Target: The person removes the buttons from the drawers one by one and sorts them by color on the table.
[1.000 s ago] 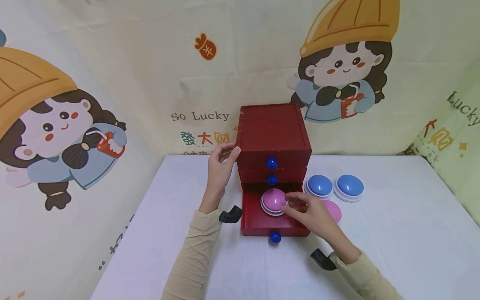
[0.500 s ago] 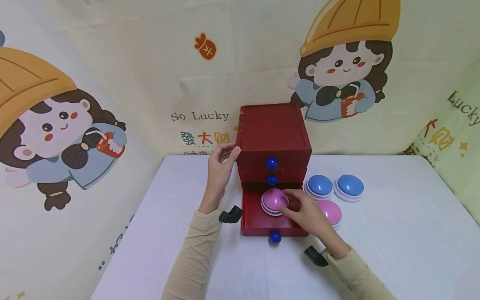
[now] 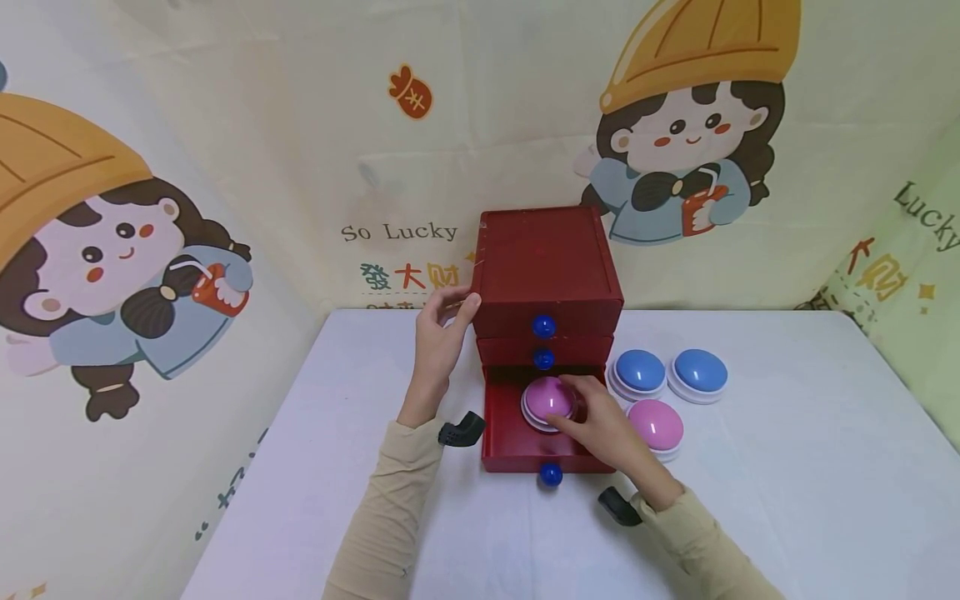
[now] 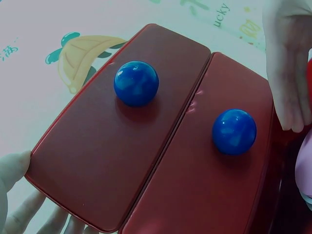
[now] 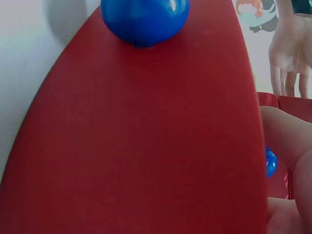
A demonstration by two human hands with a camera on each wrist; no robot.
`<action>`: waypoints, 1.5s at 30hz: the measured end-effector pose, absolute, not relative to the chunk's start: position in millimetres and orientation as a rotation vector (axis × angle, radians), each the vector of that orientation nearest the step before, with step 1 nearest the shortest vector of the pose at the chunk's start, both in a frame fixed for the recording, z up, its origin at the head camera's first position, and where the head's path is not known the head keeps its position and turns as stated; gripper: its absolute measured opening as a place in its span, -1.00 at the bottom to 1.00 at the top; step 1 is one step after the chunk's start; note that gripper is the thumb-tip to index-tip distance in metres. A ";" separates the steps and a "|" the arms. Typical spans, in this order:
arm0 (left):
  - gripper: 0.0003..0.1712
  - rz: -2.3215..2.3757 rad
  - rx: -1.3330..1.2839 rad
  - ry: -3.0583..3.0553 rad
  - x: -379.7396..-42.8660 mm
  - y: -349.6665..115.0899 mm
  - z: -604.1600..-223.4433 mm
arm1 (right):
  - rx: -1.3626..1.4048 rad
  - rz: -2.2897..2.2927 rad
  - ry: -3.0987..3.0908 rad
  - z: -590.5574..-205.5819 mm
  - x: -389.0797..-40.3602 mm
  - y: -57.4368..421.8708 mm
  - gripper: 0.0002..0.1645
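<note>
In the head view, a pink dome button (image 3: 547,400) on a white base stands in the pulled-out bottom drawer (image 3: 510,446) of a red cabinet (image 3: 547,254). My right hand (image 3: 603,421) is at the button's right side, thumb by its front and fingers towards its back. The left wrist view shows those fingers (image 4: 288,78) straight, close to the button (image 4: 306,168) with a small gap. In the right wrist view the drawer front (image 5: 141,126) hides the button. My left hand (image 3: 441,342) rests against the cabinet's left side near its top front corner.
Right of the cabinet, a second pink button (image 3: 656,425) and two blue buttons, one nearer (image 3: 640,371) and one farther right (image 3: 700,371), stand on the white table (image 3: 787,467). Blue knobs (image 3: 551,475) stick out from the drawer fronts. A printed cloth (image 3: 300,167) hangs behind.
My right hand has moved left and slightly back, bringing thumb and fingers further around the button in the drawer. More of the pink button outside now shows. The left hand and drawer have stayed still.
</note>
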State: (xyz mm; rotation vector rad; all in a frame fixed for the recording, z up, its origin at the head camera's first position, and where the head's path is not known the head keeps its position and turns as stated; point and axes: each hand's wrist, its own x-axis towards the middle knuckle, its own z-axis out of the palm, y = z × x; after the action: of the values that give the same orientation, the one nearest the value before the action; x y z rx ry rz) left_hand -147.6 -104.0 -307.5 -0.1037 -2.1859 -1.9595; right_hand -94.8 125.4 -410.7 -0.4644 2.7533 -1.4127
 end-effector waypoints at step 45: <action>-0.58 -1.956 -0.126 -2.176 -147.3 -104.7 -305.5 | -0.457 -1.201 2.693 -425.1 -115.2 115.0 -0.08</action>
State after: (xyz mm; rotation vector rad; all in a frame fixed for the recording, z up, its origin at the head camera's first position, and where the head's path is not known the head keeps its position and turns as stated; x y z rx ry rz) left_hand -147.3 -104.7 -305.5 -0.1260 -2.1762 -1.9560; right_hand -115.2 115.0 -425.1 -0.4574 2.6926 -1.2008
